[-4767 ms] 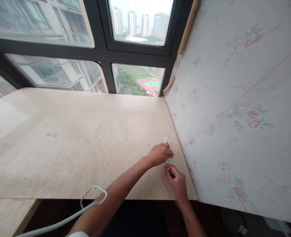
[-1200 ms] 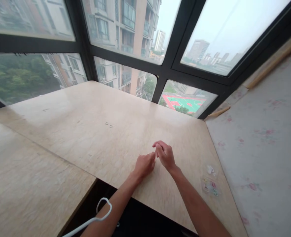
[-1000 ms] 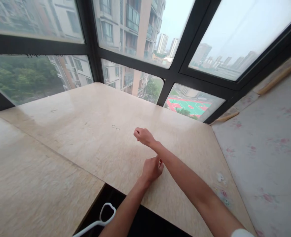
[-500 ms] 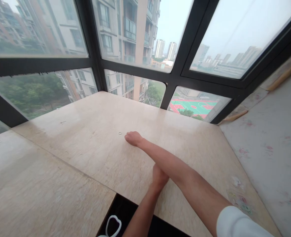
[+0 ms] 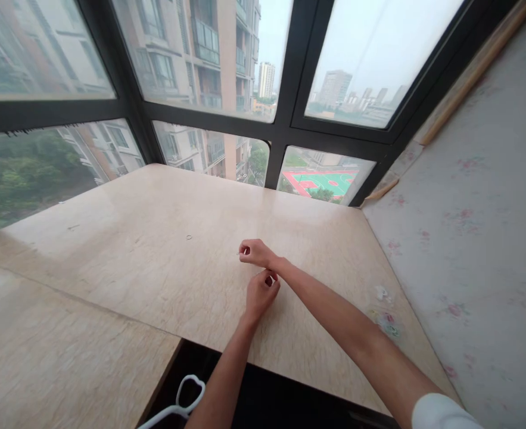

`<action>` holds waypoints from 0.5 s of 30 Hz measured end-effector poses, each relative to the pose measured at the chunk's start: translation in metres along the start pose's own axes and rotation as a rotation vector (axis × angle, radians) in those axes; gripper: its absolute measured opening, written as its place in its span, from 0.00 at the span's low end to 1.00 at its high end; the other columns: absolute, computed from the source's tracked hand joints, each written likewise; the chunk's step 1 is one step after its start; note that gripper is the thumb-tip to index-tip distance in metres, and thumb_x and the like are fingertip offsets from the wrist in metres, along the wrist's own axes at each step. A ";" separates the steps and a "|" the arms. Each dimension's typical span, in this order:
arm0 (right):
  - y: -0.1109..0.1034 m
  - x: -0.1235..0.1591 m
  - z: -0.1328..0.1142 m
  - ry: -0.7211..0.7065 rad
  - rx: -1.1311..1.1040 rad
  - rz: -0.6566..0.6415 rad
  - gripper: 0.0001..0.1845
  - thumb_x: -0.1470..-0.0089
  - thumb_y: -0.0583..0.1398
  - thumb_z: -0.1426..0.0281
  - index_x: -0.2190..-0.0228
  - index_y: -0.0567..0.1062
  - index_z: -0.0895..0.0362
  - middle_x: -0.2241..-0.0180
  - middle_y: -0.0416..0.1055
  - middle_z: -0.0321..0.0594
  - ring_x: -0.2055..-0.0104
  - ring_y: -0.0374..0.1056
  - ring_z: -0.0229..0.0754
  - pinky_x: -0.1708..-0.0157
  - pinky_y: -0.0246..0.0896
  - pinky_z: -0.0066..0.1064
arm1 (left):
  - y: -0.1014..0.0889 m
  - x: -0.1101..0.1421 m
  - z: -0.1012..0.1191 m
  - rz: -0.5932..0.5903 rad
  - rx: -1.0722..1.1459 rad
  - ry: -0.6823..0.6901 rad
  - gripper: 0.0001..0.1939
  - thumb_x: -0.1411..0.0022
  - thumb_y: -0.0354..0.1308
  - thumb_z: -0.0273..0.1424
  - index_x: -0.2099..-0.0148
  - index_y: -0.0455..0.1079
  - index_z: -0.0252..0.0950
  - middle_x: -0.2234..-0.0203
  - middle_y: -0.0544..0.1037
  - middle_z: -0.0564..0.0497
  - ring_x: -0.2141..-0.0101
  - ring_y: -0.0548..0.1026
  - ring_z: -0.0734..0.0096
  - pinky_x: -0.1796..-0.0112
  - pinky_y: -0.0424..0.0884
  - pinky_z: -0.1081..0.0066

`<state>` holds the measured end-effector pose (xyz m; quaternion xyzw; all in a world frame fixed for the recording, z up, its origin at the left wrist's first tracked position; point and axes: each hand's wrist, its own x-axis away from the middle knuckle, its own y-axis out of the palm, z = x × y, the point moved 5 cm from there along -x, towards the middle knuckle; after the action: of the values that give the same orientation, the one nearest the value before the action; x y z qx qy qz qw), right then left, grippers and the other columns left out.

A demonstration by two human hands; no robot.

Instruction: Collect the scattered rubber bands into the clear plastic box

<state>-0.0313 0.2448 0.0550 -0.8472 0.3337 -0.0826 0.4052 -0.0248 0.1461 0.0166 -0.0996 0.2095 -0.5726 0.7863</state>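
Marble-patterned countertop (image 5: 124, 286) beneath dark-framed window (image 5: 274, 143); floral-papered wall (image 5: 463, 238) along right side. Right hand (image 5: 257, 253) above countertop, thumb and fingertips pinching thin ring (image 5: 239, 254), seen nearly edge-on. Left hand (image 5: 259, 293) just below right wrist, fingers curled toward thumb; cannot tell whether anything is gripped. White looped cord (image 5: 190, 393) beside left forearm, over dark gap. Small coloured pieces (image 5: 386, 325) in clear plastic near wall, white pieces (image 5: 382, 293) just beyond. Loose ring (image 5: 189, 237) flat on countertop, left of right hand, apart from it.

soft window daylight, pale tabletop glare, hazy right side, stretched edges
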 end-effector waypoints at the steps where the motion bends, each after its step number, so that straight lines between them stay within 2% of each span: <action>1: -0.008 0.010 0.003 0.025 -0.072 0.065 0.02 0.56 0.59 0.73 0.75 0.71 0.58 0.74 0.70 0.33 0.72 0.64 0.33 0.70 0.58 0.24 | -0.002 0.000 0.001 0.018 0.013 -0.007 0.02 0.48 0.52 0.29 0.71 0.64 0.36 0.83 0.65 0.58 0.80 0.63 0.75 0.75 0.56 0.74; 4: -0.025 0.041 0.013 0.105 -0.277 0.243 0.04 0.54 0.57 0.69 0.74 0.68 0.57 0.76 0.68 0.33 0.75 0.63 0.33 0.74 0.58 0.25 | -0.008 -0.001 0.002 0.108 0.075 -0.040 0.04 0.46 0.52 0.32 0.71 0.62 0.36 0.80 0.66 0.57 0.78 0.64 0.75 0.74 0.58 0.74; 8: -0.036 0.082 0.019 0.194 -0.506 0.418 0.09 0.52 0.55 0.63 0.73 0.62 0.55 0.74 0.69 0.35 0.77 0.64 0.34 0.77 0.60 0.26 | -0.009 -0.002 0.004 0.091 0.093 -0.058 0.07 0.47 0.54 0.35 0.72 0.62 0.37 0.83 0.63 0.59 0.80 0.62 0.75 0.76 0.57 0.75; 10: -0.041 0.105 0.021 0.228 -0.581 0.501 0.09 0.50 0.52 0.62 0.73 0.59 0.54 0.73 0.70 0.36 0.78 0.65 0.33 0.77 0.59 0.26 | -0.011 -0.002 0.003 0.125 0.105 -0.081 0.08 0.47 0.55 0.36 0.71 0.63 0.37 0.82 0.63 0.58 0.79 0.62 0.75 0.76 0.58 0.75; 15: -0.042 0.171 0.021 0.218 -0.999 0.603 0.09 0.48 0.51 0.63 0.74 0.56 0.53 0.77 0.68 0.32 0.81 0.60 0.32 0.79 0.56 0.25 | -0.014 -0.003 0.002 0.162 0.093 -0.122 0.11 0.48 0.57 0.40 0.70 0.64 0.37 0.81 0.65 0.57 0.79 0.63 0.74 0.76 0.60 0.75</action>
<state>0.1291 0.1689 0.0501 -0.7896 0.5979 0.1167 -0.0738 -0.0368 0.1438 0.0246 -0.0803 0.1417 -0.5090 0.8452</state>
